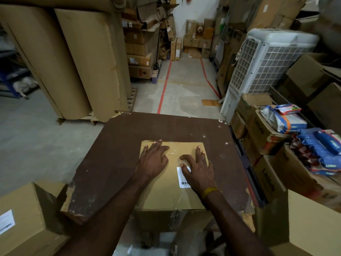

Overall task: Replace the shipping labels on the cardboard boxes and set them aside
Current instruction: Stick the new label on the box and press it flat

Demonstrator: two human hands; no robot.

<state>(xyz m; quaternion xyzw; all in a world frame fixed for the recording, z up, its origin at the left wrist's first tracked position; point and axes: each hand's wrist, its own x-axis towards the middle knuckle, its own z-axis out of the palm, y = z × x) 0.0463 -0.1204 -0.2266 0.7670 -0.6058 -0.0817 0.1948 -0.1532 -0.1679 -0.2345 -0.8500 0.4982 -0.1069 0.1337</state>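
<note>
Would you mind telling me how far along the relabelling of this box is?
Done: a white label already sits on the cardboard box on the brown table. In hand: the left hand and right hand lie flat on its top, the right partly over the label. Left: setting the box aside.
</note>
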